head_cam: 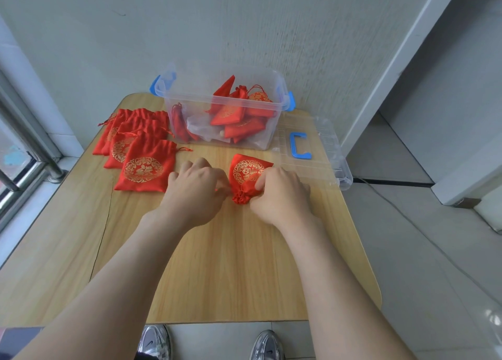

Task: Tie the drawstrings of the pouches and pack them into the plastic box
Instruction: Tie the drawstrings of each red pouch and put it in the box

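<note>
Light wooden bench (217, 264). Left hand (195, 185), right hand (279, 194): fingers curled, pinching the gathered neck of a red satin pouch with gold emblem (248, 170) from either side; pouch lies mid-bench, neck toward the person. Stack of flat red pouches (141, 153): left. Clear plastic box with blue latches (195, 106): far edge, holding more red pouches (236, 116). Clear lid with blue handle (320, 155): beside it, right.

One table (217, 264), one box (173, 101), one lid (323, 166), one left hand (195, 188), one right hand (279, 194), two shoes (154, 342). One loose pouch (248, 169), at least four stacked pouches (144, 166), at least five boxed pouches (231, 115).
</note>
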`<move>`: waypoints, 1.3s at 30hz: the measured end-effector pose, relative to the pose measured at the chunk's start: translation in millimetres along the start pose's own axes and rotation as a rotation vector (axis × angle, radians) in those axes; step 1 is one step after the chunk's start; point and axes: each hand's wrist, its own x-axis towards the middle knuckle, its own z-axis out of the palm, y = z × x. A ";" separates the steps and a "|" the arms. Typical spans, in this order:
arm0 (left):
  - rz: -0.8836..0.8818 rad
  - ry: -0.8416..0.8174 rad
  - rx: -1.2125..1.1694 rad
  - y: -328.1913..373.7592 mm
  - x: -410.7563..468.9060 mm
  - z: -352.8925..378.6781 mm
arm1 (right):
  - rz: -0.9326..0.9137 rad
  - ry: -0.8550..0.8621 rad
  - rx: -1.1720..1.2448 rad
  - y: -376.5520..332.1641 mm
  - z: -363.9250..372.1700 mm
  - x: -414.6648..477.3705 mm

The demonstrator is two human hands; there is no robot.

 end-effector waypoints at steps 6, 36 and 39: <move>0.052 -0.004 -0.051 0.1 0.3 5.2 | -0.118 -0.009 -0.045 3.3 12.2 2.7; 0.001 -0.169 -0.254 -2.4 3.4 -7.1 | -0.131 -0.077 0.298 3.0 7.6 7.1; -0.063 -0.169 -0.312 -0.5 2.1 -6.1 | -0.115 -0.095 0.296 3.1 11.5 7.8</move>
